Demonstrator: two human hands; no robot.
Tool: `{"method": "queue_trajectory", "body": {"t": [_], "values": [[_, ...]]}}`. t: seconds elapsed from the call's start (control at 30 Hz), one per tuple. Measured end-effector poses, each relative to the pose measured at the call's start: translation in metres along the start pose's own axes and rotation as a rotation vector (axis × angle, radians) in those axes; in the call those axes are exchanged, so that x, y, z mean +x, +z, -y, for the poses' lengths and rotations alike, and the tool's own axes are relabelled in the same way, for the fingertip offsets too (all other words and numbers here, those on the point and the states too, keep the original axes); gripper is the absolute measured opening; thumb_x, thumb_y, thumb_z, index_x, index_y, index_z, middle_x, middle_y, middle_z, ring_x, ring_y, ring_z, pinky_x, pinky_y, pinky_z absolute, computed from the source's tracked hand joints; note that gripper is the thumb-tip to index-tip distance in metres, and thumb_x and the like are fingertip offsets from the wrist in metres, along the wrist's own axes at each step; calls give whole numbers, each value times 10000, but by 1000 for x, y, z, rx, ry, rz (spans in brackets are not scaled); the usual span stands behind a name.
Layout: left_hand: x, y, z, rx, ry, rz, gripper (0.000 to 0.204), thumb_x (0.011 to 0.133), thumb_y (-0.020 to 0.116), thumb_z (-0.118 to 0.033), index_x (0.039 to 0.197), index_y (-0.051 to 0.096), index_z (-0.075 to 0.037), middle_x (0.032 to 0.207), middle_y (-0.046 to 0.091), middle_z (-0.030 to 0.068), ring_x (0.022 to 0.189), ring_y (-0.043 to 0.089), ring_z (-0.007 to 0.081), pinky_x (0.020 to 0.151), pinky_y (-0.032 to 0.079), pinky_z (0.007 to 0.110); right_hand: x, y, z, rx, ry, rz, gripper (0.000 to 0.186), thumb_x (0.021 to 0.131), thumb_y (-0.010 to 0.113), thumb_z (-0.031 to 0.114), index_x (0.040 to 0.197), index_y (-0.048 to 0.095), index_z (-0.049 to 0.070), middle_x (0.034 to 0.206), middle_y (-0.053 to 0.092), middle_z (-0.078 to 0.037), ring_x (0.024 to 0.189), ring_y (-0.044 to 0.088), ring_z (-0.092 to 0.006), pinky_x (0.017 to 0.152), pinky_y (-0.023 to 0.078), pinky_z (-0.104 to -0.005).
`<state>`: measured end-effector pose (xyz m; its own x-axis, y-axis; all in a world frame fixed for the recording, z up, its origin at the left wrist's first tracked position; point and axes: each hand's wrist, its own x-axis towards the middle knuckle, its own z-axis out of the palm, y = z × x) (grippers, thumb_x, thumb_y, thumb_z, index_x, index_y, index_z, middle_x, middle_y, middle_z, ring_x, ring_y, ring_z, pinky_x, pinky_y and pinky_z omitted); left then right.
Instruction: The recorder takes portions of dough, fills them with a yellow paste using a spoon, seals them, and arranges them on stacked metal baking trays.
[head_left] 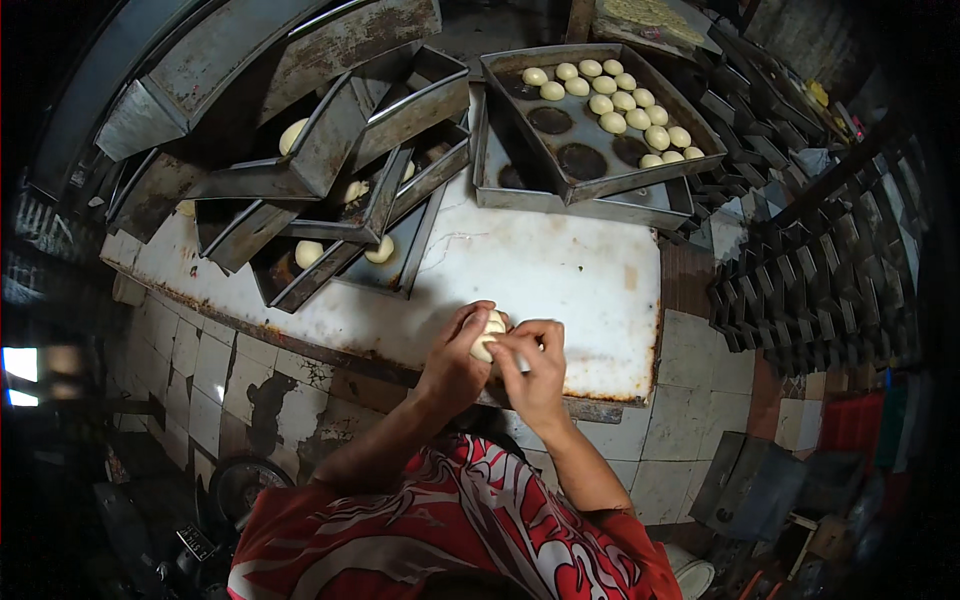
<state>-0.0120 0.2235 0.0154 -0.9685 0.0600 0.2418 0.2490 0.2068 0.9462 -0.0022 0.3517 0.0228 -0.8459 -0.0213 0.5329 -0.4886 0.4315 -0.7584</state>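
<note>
My left hand (pixel 455 360) is wrapped round a piece of pale dough (pixel 486 340) just above the front edge of the white worktop (pixel 590 260). My right hand (pixel 535 365) has its fingers curled against the same dough at its right side, pinching it. Behind my hands, to the left, round dough balls (pixel 378 250) sit in overlapping metal pans (pixel 265 178). At the back right a large baking tray (pixel 660 176) holds several rows of dough balls (pixel 637 118), resting on another tray (pixel 630 210).
Stacks of empty metal moulds (pixel 800 280) stand along the right. More long tins (pixel 160 100) are piled at upper left. Grey metal boxes (pixel 740 480) lie on the tiled floor (pixel 680 430) at lower right. A wheel (pixel 240 490) shows at lower left.
</note>
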Motion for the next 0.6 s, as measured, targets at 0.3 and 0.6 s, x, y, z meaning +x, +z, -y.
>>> {"method": "queue_trajectory", "body": {"t": [0.3,0.6], "values": [[30,-8,16,-12,-120,176,364,782,669,-175,1057,475,-38,910,560,102,824,568,187,733,465,312,-5,-2,-32,57,136,101,113,819,572,55,904,619,-5,989,527,-148,945,478,-289,843,400,-356],[35,-42,43,715,297,221,731,675,760,-367,1246,452,-29,1324,425,158,1222,408,340,994,355,418,43,69,-103,108,295,192,184,866,509,124,848,620,-21,849,601,-226,805,548,-381,772,434,-413]]}}
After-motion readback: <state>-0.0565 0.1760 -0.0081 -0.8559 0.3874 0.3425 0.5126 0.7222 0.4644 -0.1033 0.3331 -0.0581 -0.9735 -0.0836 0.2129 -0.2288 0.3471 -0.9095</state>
